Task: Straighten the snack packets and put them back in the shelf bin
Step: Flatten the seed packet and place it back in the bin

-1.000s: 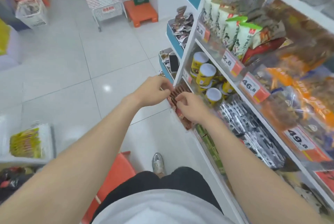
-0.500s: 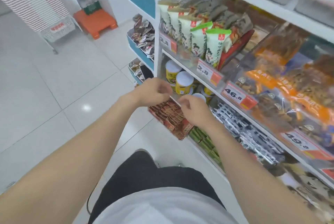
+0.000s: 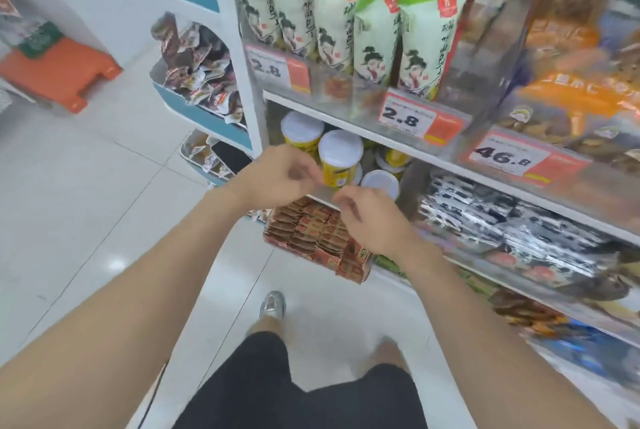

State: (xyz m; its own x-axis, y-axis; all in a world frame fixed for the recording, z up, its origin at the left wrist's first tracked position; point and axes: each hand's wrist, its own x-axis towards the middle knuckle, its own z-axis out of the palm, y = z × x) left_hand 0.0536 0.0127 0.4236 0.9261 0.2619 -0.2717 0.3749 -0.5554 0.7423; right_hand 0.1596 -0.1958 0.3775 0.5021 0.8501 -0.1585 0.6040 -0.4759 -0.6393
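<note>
Rows of small red-brown snack packets point(image 3: 308, 232) stand packed upright in a clear shelf bin point(image 3: 362, 274) at the front of a low shelf. My left hand point(image 3: 280, 172) hovers just above the bin's far end, fingers curled in, with nothing visible in it. My right hand point(image 3: 375, 220) is over the bin's right side, fingers also curled and blurred, apart from the left hand by a small gap. Its wrist hides the packets at the bin's near right corner.
Yellow cans with white lids point(image 3: 339, 158) stand right behind the hands. Green-and-white pouches point(image 3: 374, 40) fill the shelf above, silver-black packets point(image 3: 502, 220) lie to the right. End bins with dark packets point(image 3: 197, 64), an orange stool point(image 3: 59, 71) and my shoe point(image 3: 273, 304) are on the left.
Both hands have lifted off the red packets and drawn slightly apart. The view has swung closer to the shelf and upward.
</note>
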